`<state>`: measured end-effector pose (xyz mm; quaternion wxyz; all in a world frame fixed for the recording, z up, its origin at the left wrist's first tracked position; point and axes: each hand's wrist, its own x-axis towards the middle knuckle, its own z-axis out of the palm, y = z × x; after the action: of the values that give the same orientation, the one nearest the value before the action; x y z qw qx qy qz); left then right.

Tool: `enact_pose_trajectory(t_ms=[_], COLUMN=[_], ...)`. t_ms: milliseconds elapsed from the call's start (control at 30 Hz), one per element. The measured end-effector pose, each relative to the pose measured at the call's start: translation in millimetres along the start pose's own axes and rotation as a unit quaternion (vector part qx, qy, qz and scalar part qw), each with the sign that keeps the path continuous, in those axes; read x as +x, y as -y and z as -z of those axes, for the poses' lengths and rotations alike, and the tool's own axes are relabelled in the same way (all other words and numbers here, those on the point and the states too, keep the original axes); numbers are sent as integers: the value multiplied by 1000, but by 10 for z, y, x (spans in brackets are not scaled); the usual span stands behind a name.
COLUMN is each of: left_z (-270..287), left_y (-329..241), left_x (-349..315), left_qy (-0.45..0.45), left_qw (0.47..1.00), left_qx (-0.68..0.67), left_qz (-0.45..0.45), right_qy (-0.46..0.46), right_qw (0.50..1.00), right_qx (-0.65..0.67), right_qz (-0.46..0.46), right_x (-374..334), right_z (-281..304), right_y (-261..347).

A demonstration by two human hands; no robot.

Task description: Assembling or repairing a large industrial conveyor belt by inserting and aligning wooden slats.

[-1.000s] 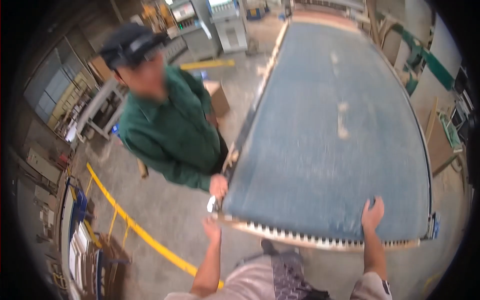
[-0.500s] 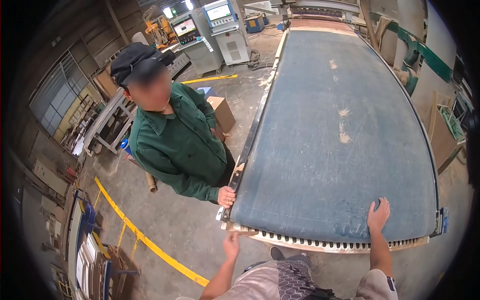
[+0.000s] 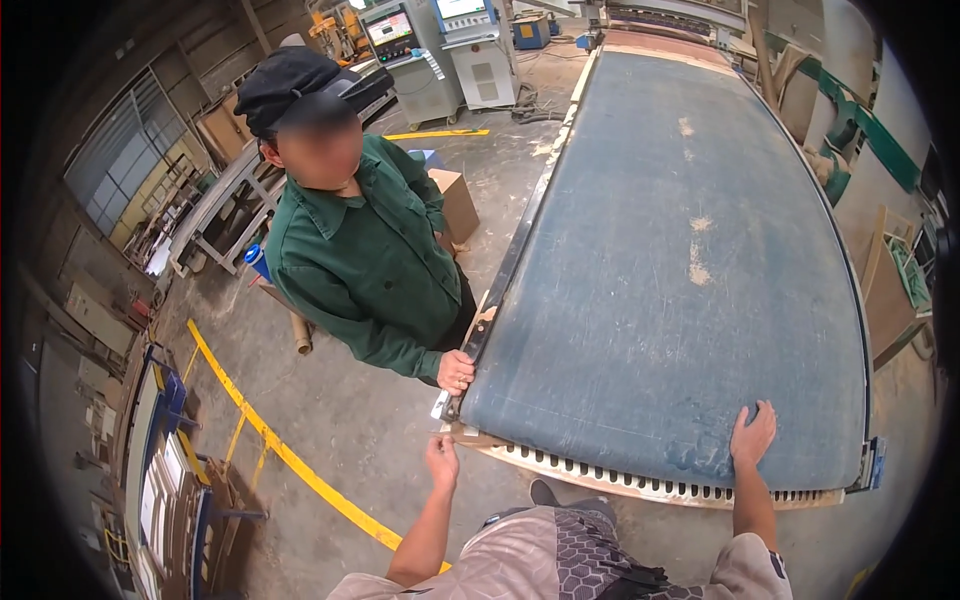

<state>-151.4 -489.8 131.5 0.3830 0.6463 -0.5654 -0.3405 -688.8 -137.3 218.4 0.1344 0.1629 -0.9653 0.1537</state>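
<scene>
At the near edge, the wearer's pale shirt with a dark hexagon-patterned panel [image 3: 505,555] shows between two bare forearms. The left hand [image 3: 442,462] is raised just beside the near left corner of the machine bed, its fingers curled in toward one another; whether they pinch anything cannot be told. The right hand [image 3: 753,436] lies on the near right part of a wide, dark blue-grey, scuffed conveyor belt [image 3: 620,330], fingers extended and thumb apart from them, clamped on nothing visible. The belt covers the bed and runs away from the wearer; along its near end is a pale, curved strip with a row of dark slots [image 3: 590,470]. On the left, a co-worker's hand [image 3: 456,371] grips the dark metal side rail [image 3: 510,285] near that corner, and the co-worker, in a dark green button-up shirt [image 3: 370,270] and a black cap [image 3: 300,88], stands beside the belt. A curved yellow floor line [image 3: 300,470] passes to the left, with upright panels on a blue rack [image 3: 165,490] beyond it. Pale dusty patches [image 3: 699,270] mark the belt's middle. Behind the co-worker sits a brown cardboard box [image 3: 459,205]; farther back stand two grey control cabinets with lit screens [image 3: 490,75].
</scene>
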Motion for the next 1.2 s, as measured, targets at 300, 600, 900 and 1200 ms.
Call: enact_pose_trajectory(t_ms=[300,600,900,1200], left_z=[-223,-115,-118,-100], left_y=[-79,-91,-171,-177], left_x=[-271,-220,-272,-258], left_qy=[40,58,67,57], left_qw=[999,996,990,985], left_qx=[5,-36,-73,-120], left_qz=[20,61,100,113], right_qy=[8,9,-21,-2], right_qw=[1000,1000,1000,1000], right_qx=[11,20,-1,0], right_qz=[-12,-7,4,-5], right_x=[44,-12,-1,22], right_z=[103,85,20,-4], right_y=[107,47,4,20])
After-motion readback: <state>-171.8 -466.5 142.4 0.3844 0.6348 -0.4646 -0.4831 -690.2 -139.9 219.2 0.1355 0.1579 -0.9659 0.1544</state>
